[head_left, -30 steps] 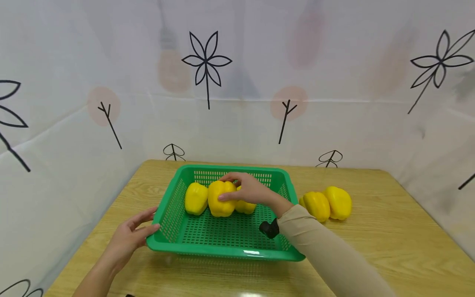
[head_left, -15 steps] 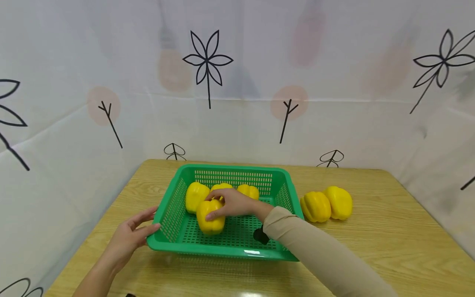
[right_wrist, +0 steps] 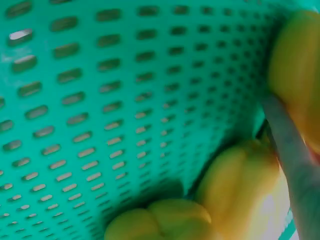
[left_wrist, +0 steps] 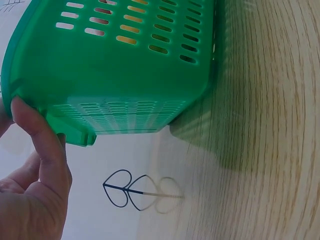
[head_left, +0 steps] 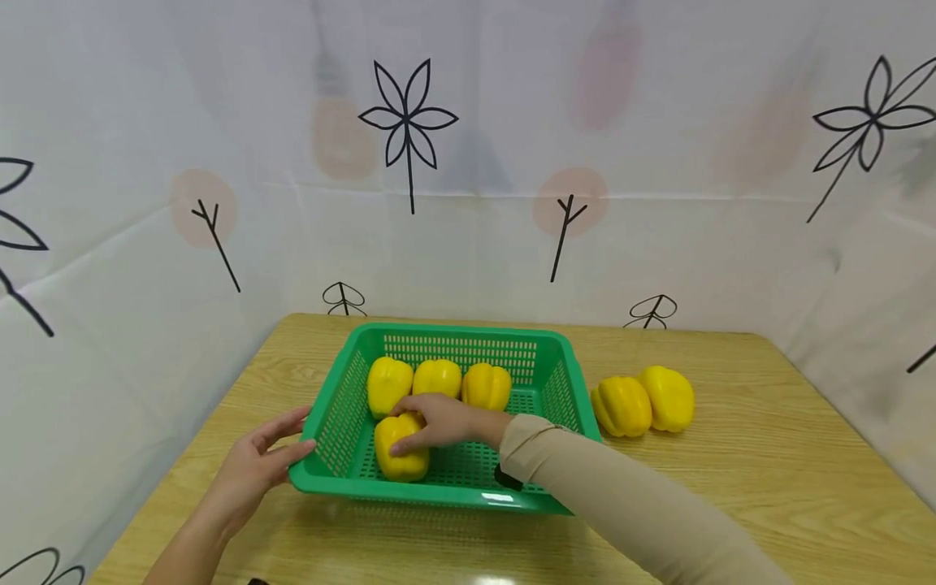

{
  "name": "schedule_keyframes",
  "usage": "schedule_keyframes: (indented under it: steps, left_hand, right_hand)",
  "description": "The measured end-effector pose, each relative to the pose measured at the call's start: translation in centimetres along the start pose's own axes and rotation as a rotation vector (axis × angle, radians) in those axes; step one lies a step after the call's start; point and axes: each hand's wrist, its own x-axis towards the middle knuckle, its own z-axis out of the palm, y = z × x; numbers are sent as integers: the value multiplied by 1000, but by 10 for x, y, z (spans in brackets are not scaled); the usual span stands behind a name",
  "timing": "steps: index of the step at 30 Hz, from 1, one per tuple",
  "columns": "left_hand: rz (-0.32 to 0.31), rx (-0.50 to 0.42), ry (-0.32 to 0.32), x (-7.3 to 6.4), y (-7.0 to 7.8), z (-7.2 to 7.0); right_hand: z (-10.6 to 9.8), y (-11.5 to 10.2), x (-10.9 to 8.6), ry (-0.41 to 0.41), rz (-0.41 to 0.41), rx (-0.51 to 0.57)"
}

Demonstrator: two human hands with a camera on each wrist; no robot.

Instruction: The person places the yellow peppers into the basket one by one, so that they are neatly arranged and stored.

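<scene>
My right hand [head_left: 436, 422] grips a yellow bell pepper [head_left: 400, 459] low in the front left of a green plastic basket [head_left: 439, 494]. Behind it, three more yellow bell peppers [head_left: 487, 387] stand in a row along the basket's back wall. In the right wrist view, a finger [right_wrist: 287, 135] lies against the held pepper [right_wrist: 300, 75], with other peppers [right_wrist: 240, 185] close by. My left hand [head_left: 259, 459] holds the basket's left rim, thumb on top. The left wrist view shows its fingers [left_wrist: 42, 135] at the rim of the slotted basket wall [left_wrist: 115, 70].
Two yellow bell peppers [head_left: 643, 400] lie side by side on the wooden table [head_left: 768, 455], right of the basket. A white cloth backdrop [head_left: 468, 260] with printed plants hangs behind and around the table.
My right hand has carried the bell pepper from the back row toward the front left of the basket and lowered it. The left hand has stayed at the rim.
</scene>
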Motion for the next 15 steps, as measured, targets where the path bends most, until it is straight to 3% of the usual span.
schedule_keyframes:
  steps: [8, 15]
  left_hand:
    - [-12, 1, -6, 1, -1, -1]
    - [-14, 11, -7, 1, -2, -1]
  right_hand:
    - [-15, 12, -9, -169, -22, 113]
    - [-14, 15, -9, -33, -70, 95]
